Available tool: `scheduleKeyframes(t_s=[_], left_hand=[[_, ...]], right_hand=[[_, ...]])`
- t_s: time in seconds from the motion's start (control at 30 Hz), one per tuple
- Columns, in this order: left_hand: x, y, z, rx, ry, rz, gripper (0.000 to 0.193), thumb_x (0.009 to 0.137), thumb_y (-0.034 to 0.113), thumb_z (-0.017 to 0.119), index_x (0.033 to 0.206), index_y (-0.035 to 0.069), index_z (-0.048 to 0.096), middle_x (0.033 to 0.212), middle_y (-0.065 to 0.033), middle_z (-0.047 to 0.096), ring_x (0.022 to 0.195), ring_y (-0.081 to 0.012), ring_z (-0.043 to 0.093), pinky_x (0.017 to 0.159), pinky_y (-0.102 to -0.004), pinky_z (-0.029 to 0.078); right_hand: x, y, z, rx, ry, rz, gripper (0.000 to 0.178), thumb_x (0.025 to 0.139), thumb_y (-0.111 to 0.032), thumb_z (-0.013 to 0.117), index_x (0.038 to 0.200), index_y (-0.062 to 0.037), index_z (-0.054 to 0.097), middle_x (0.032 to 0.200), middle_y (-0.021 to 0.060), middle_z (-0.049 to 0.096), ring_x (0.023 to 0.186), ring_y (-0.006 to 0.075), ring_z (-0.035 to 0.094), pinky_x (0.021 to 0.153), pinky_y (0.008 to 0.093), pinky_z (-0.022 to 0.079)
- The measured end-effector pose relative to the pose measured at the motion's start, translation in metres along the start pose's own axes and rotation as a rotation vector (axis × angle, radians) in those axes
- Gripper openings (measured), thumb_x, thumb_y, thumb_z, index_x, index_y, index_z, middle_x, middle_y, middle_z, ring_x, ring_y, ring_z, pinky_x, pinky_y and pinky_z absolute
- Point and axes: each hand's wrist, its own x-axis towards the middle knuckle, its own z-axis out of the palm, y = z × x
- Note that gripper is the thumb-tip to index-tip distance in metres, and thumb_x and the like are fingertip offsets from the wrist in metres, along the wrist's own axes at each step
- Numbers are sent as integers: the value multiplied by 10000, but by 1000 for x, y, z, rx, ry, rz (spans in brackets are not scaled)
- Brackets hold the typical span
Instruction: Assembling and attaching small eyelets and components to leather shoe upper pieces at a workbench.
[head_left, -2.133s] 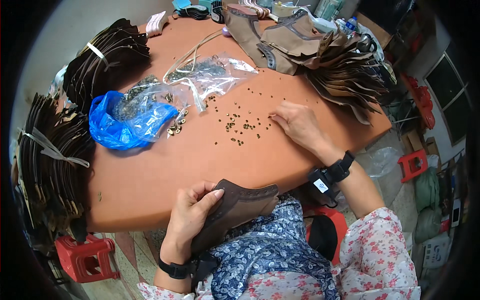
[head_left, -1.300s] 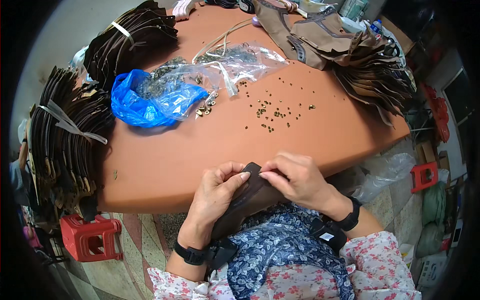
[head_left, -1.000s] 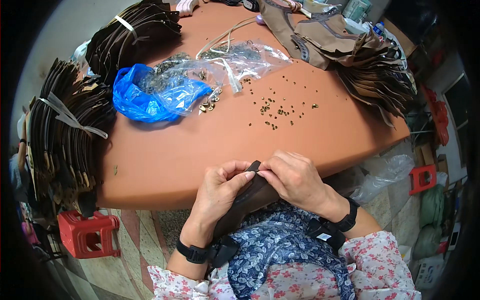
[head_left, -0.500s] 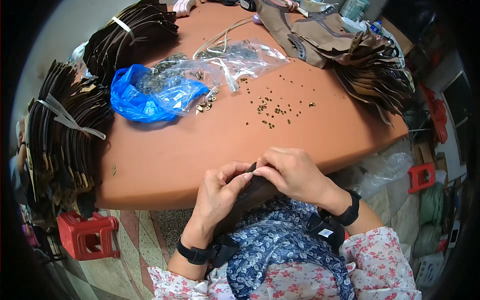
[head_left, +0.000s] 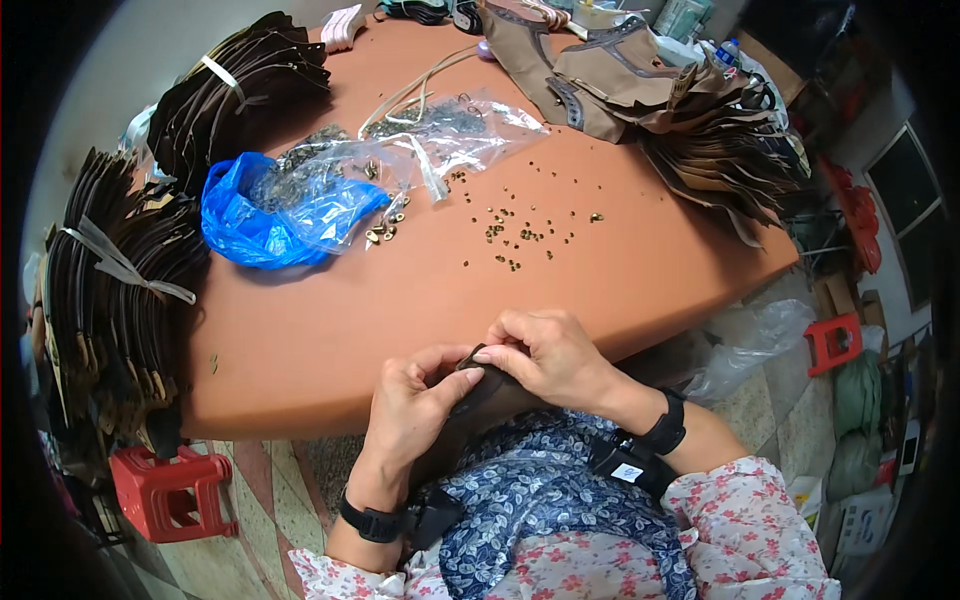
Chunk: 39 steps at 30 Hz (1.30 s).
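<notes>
Over the table's near edge, both hands pinch a dark brown leather-like piece [head_left: 492, 388] at its upper tip. My left hand [head_left: 412, 398] grips its left side, thumb on top. My right hand [head_left: 548, 352] presses thumb and finger together at the same tip. Whether a small fitting sits between the fingertips cannot be made out. The lower part of the piece hangs toward the lap, partly hidden by the hands. Beyond them, many small brass-coloured eyelet-like fittings [head_left: 526, 235] lie scattered on the orange-brown tabletop [head_left: 330, 330].
A blue plastic bag [head_left: 235, 228] and a clear bag of small metal parts [head_left: 480, 125] lie behind. Tied stacks of dark pieces [head_left: 110, 290] stand at the left; a brown stack [head_left: 710, 150] lies far right. Red stools [head_left: 170, 495] stand on the floor.
The view has shifted slightly, so table and hands appear lower and further left. Both hands keep their pinch on the dark piece; the right thumb and fingers have drawn slightly off the left ones.
</notes>
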Motion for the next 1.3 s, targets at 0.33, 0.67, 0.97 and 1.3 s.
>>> scheduleKeyframes(t_s=[0.33,0.67,0.97,1.3], left_hand=[[0,0,2,-68,9,-33,130,870,24,650,978,-39,685,815,-21,673,728,-55,592,648,-196,478],[-2,-5,-1,47,43,5,171,871,32,617,1000,-63,674,805,-28,670,724,-66,590,654,-215,475],[-1,-5,4,70,80,-1,188,867,58,611,998,-63,669,775,-15,653,705,-60,569,645,-216,464],[3,3,-4,-8,8,-92,175,867,28,646,1019,-56,666,833,-32,674,736,-64,594,679,-203,481]], right_hand=[[2,12,-21,367,-133,108,119,874,-110,625,909,0,657,721,54,642,701,92,602,632,265,475],[32,77,-89,27,274,137,154,877,-124,608,900,17,667,749,42,671,685,73,589,642,257,489],[72,113,-145,-385,420,225,176,832,-126,622,931,5,683,813,182,686,766,282,680,703,354,512],[116,121,-148,-557,402,258,188,832,-157,606,921,-15,691,881,203,676,872,356,659,777,423,509]])
